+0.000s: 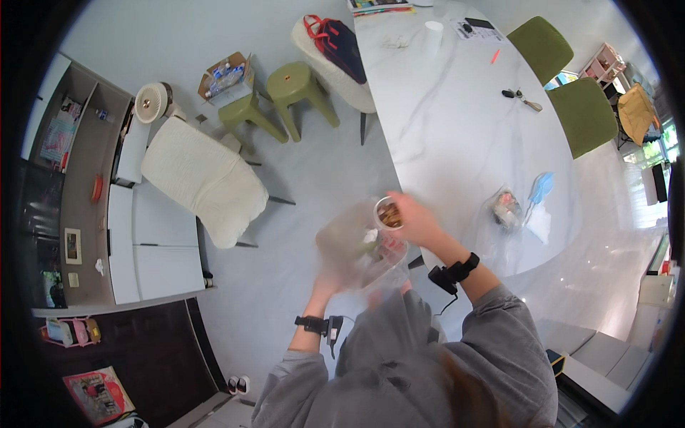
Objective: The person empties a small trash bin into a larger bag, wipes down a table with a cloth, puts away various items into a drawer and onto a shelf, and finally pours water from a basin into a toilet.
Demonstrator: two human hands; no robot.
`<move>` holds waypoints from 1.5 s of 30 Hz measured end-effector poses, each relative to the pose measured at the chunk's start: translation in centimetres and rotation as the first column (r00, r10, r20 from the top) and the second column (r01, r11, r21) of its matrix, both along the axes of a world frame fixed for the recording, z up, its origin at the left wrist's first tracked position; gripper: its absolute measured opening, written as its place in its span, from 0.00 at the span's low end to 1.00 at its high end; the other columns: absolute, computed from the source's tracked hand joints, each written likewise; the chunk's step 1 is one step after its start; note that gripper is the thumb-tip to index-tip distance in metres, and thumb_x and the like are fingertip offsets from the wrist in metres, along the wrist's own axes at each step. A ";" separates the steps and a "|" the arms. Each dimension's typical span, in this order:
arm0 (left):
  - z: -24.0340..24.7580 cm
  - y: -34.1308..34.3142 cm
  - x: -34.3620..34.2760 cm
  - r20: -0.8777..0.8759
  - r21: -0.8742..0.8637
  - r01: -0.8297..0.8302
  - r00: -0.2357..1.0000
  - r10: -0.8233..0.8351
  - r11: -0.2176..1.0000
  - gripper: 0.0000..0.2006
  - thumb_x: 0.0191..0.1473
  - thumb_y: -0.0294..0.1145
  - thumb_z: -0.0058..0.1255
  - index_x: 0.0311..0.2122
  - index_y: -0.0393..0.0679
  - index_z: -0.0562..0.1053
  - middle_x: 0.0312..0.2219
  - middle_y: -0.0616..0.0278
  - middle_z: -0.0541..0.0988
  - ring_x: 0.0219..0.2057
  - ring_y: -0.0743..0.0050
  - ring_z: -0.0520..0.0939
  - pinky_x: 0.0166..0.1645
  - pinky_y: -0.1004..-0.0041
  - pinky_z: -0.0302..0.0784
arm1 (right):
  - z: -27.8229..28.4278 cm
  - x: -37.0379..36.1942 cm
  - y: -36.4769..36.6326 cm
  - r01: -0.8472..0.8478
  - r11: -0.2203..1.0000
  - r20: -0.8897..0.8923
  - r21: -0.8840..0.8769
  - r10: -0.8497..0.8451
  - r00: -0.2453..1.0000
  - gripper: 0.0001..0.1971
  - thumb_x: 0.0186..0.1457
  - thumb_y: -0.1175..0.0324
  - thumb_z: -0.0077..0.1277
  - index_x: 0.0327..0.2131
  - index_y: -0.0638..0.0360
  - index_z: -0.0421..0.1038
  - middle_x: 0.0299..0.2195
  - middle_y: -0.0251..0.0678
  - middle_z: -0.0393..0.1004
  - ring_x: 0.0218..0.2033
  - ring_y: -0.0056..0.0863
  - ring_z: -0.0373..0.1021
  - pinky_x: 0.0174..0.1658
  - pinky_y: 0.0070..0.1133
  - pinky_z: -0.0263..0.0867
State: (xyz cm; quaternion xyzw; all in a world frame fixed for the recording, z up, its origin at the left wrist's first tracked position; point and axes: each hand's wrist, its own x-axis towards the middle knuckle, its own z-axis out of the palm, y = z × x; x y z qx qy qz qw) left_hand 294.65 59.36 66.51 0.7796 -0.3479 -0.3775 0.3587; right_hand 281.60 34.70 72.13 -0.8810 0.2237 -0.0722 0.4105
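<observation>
In my right hand (417,217) is a small clear plastic cup (386,227) with brown contents, its fingers closed round the side. The cup is tilted above a see-through container or bag (392,269), just off the table's near left edge. Inside that container lie something white and crumpled and something reddish. My left hand (330,279) is at the container's left side, and its fingers are smeared by motion. Whether it grips the container is not plain. A blurred brownish shape (341,235) covers the container's left part.
A white marbled table (457,128) carries a clear bag with contents (506,208), a blue face mask (542,187), keys (519,96) and a white cup (433,36). Left are a cream-covered chair (207,175), green stools (292,80) and a box of bottles (227,77).
</observation>
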 end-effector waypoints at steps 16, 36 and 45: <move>3.0 6.4 1.8 0.063 0.099 -0.087 0.995 0.081 0.991 0.16 0.49 0.28 0.36 0.44 0.38 0.67 0.25 0.58 0.76 0.19 0.74 0.77 0.19 0.76 0.72 | -5.7 -2.6 5.4 0.015 0.862 -0.294 0.506 0.157 0.943 0.22 0.46 0.62 0.45 0.41 0.70 0.63 0.31 0.53 0.72 0.34 0.44 0.71 0.38 0.33 0.66; 5.4 0.6 -1.1 -0.423 0.331 0.790 0.613 -0.667 0.516 0.33 0.52 0.58 0.41 0.47 0.33 0.65 0.39 0.55 0.73 0.34 0.72 0.77 0.33 0.75 0.76 | -0.2 -19.4 31.8 0.793 0.359 -0.405 0.493 -0.712 0.574 0.13 0.52 0.69 0.35 0.36 0.66 0.66 0.27 0.45 0.73 0.25 0.36 0.72 0.28 0.29 0.68; 4.7 6.9 -18.8 -0.544 0.277 0.929 -0.059 -0.837 -0.246 0.25 0.54 0.46 0.43 0.52 0.41 0.61 0.40 0.59 0.73 0.34 0.74 0.75 0.31 0.77 0.74 | 1.1 -22.4 56.3 0.793 -0.404 -0.399 0.457 -0.889 -0.223 0.13 0.51 0.68 0.35 0.37 0.65 0.66 0.24 0.41 0.74 0.22 0.32 0.73 0.27 0.26 0.69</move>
